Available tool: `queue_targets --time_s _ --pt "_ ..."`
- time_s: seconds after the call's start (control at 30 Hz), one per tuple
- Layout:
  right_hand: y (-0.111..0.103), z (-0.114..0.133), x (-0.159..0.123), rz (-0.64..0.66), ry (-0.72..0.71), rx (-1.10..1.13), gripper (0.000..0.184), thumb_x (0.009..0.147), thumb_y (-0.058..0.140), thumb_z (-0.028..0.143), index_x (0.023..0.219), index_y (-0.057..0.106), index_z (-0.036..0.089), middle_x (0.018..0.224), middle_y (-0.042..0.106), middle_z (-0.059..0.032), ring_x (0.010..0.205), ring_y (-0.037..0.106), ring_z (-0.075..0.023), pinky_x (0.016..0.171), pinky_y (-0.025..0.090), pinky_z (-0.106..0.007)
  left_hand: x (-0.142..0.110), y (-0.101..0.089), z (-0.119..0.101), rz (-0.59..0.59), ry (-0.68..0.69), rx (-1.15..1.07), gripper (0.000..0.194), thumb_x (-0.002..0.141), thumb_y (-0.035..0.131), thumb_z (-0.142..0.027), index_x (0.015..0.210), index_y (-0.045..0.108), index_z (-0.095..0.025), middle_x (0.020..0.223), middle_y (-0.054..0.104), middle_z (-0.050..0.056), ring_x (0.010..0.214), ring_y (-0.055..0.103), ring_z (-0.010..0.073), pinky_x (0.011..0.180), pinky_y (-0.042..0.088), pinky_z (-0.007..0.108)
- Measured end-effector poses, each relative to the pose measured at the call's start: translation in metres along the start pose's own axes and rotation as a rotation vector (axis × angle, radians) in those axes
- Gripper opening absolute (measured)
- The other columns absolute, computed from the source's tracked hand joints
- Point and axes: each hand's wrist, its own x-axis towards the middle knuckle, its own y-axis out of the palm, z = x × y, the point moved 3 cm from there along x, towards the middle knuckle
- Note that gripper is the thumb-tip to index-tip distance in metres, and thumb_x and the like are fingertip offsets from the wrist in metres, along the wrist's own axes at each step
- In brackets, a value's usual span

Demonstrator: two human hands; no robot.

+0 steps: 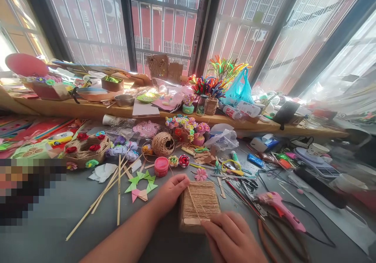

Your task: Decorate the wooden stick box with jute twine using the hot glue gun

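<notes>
Gray tabletop (164, 243): left hand (174, 188), right hand (230, 231) pinch twine (194, 203).

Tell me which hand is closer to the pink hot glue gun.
Right. The right hand is at the twine-wrapped box's near edge, just left of the pink hot glue gun; the left hand is across the box, farther left.
</notes>
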Motion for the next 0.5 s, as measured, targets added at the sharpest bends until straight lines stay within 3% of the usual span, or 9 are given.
queue_targets --time_s 0.3,0.5 --pt "0.0008 0.0108 -0.0026 0.039 0.017 0.010 0.018 0.095 0.059 0.004 0.100 0.069 0.019 0.069 0.073 -0.0017 0.058 0.064 -0.0190 0.059 0.049 -0.032 -0.0012 0.0025 -0.0007 0.010 -0.023 0.004 0.060 0.075 0.081 -0.075 0.076 0.057 -0.020 0.070 0.050 -0.006 0.069 0.040 0.0138 0.066 0.034 0.026" --pt "0.0066 0.0083 -0.0028 0.072 0.045 0.067 0.017 0.095 0.061 0.005 0.102 0.068 0.019 0.074 0.074 -0.0022 0.062 0.062 -0.0190 0.062 0.047 -0.033 -0.0001 0.0005 0.0034 -0.054 -0.037 0.012 0.058 0.076 0.079 -0.075 0.081 0.062 -0.019 0.074 0.056 -0.003 0.073 0.048 0.0166 0.072 0.039 0.029"
